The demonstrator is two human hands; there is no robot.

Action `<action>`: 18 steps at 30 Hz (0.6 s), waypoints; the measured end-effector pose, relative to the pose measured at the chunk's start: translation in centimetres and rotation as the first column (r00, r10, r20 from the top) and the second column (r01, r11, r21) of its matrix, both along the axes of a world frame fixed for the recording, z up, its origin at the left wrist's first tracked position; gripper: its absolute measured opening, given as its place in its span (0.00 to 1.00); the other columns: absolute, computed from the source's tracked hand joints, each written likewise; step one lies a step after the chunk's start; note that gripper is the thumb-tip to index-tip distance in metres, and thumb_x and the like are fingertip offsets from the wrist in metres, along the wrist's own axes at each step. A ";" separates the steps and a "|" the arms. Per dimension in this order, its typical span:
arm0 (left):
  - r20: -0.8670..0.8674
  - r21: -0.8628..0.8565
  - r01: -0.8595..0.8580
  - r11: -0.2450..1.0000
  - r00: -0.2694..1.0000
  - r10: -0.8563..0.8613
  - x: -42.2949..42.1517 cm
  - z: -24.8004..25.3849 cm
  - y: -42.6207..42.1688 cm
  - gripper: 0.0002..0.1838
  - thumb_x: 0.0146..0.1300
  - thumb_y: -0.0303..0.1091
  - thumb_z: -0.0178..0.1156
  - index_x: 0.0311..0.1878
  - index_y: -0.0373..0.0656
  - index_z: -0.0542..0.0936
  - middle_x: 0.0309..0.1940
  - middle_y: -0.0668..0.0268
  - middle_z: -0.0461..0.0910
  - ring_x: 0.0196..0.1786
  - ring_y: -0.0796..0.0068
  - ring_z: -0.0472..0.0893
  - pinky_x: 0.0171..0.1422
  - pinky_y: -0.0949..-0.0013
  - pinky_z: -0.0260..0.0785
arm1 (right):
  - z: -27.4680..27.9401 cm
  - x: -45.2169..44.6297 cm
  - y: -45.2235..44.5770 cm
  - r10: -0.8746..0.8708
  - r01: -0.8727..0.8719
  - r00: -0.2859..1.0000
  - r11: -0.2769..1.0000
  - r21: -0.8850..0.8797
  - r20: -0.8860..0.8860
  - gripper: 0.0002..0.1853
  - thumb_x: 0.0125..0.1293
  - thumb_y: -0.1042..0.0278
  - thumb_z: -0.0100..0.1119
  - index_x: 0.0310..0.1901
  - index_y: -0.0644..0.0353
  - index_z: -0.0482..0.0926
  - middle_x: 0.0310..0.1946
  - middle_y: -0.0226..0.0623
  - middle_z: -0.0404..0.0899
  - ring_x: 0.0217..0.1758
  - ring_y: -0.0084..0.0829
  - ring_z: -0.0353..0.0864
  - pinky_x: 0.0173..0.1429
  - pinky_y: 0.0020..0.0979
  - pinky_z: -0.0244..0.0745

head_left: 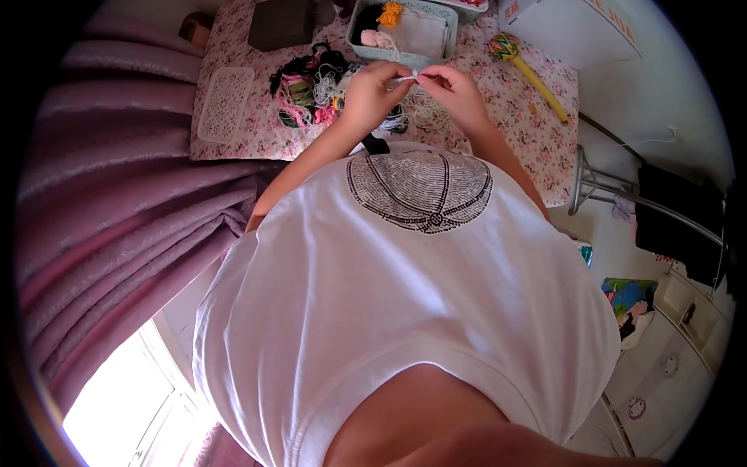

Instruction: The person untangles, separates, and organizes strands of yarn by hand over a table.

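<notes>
In the head view, your left hand and right hand are closed, pinching white yarn between them above the floral tablecloth. Work looks unfinished: this strand is gripped, while the multicolored yarn heap beside your left hand lies loose, tangled.

White yarn: thin, pale, soft-looking; a short length pinched at fingertip by left hand and right hand, running roughly level across the narrow gap between them, with a small bunched bit near the right fingertips, knot or loop not distinguishable. Held up over the counter; below and between the wrists, loose off-white strands lie in open, untidy coils, any join to the held length unclear.
</notes>
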State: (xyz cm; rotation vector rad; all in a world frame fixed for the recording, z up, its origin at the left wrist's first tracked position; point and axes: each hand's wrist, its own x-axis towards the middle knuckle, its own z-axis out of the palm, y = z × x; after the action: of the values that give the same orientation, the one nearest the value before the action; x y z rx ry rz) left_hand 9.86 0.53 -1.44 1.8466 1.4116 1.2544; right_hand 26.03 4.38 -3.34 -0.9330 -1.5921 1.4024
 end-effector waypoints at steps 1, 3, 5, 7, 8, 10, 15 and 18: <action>-0.038 0.026 -0.011 1.000 0.999 0.012 0.1 0.2 -0.2 0.06 0.49 0.26 0.60 0.31 0.37 0.76 0.27 0.62 0.75 0.29 0.72 0.76 0.31 0.74 0.66 | -0.1 -0.1 -0.2 -0.008 0.008 1.000 1.000 0.002 0.008 0.08 0.53 0.72 0.58 0.34 0.65 0.77 0.24 0.30 0.77 0.24 0.15 0.70 0.29 0.19 0.66; -0.110 0.060 -0.014 0.998 0.994 0.021 0.0 0.2 -0.3 0.06 0.48 0.27 0.60 0.30 0.38 0.76 0.27 0.61 0.75 0.29 0.70 0.76 0.31 0.73 0.66 | 0.0 -0.1 -0.4 -0.020 0.019 0.999 1.000 0.016 0.048 0.08 0.52 0.72 0.58 0.34 0.65 0.77 0.24 0.29 0.77 0.24 0.14 0.70 0.29 0.18 0.66; -0.151 0.055 -0.011 0.998 0.988 0.020 0.1 0.2 -0.4 0.06 0.48 0.27 0.60 0.29 0.37 0.75 0.27 0.61 0.75 0.29 0.70 0.76 0.30 0.72 0.66 | 0.5 -0.1 -0.5 -0.030 0.027 0.993 0.999 0.037 0.113 0.08 0.52 0.72 0.58 0.33 0.65 0.77 0.23 0.28 0.76 0.24 0.14 0.70 0.28 0.18 0.66; -0.160 0.013 -0.005 1.000 0.987 0.007 0.2 0.5 -0.6 0.05 0.49 0.27 0.59 0.29 0.37 0.75 0.26 0.61 0.74 0.28 0.72 0.76 0.30 0.72 0.65 | 0.6 -0.1 -0.6 -0.054 0.049 0.993 0.998 0.043 0.108 0.07 0.51 0.72 0.58 0.32 0.65 0.77 0.22 0.28 0.76 0.24 0.14 0.70 0.28 0.18 0.65; -0.084 -0.022 0.016 1.000 0.996 -0.018 0.2 0.4 -0.6 0.04 0.50 0.27 0.59 0.29 0.37 0.75 0.26 0.63 0.74 0.28 0.74 0.75 0.30 0.73 0.65 | 0.6 -0.1 -0.7 -0.066 0.061 0.992 0.997 0.046 0.106 0.07 0.51 0.73 0.58 0.32 0.65 0.77 0.22 0.28 0.76 0.24 0.14 0.70 0.28 0.18 0.65; 0.072 -0.085 0.065 0.994 0.996 -0.058 0.1 -0.2 -0.5 0.04 0.52 0.26 0.58 0.29 0.36 0.75 0.25 0.65 0.74 0.27 0.77 0.73 0.30 0.75 0.63 | 0.6 -0.1 -0.7 -0.063 0.062 0.994 0.998 0.018 0.084 0.06 0.51 0.73 0.59 0.31 0.65 0.76 0.22 0.28 0.76 0.23 0.14 0.70 0.28 0.18 0.65; 0.598 -0.239 0.273 0.932 0.797 -0.080 0.3 -1.4 -0.3 0.03 0.55 0.28 0.55 0.30 0.38 0.73 0.25 0.72 0.72 0.28 0.85 0.69 0.33 0.81 0.59 | 0.7 -0.6 -0.8 -0.082 0.070 0.992 0.990 -0.119 -0.095 0.06 0.52 0.74 0.58 0.32 0.65 0.76 0.24 0.28 0.76 0.24 0.15 0.70 0.30 0.17 0.66; 0.687 -0.251 0.288 0.924 0.726 -0.040 0.3 -1.5 -0.1 0.03 0.56 0.28 0.54 0.31 0.39 0.73 0.25 0.73 0.72 0.29 0.87 0.68 0.34 0.82 0.58 | 1.6 -0.6 -0.7 -0.049 0.011 0.987 0.969 -0.245 -0.150 0.06 0.54 0.74 0.56 0.34 0.65 0.76 0.26 0.28 0.76 0.26 0.15 0.71 0.31 0.17 0.66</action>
State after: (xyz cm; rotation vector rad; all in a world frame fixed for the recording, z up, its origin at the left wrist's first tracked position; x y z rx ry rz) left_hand 10.19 0.38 -2.89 1.0722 0.9444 1.2945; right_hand 25.43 3.68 -1.72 -0.9587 -1.3053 1.6341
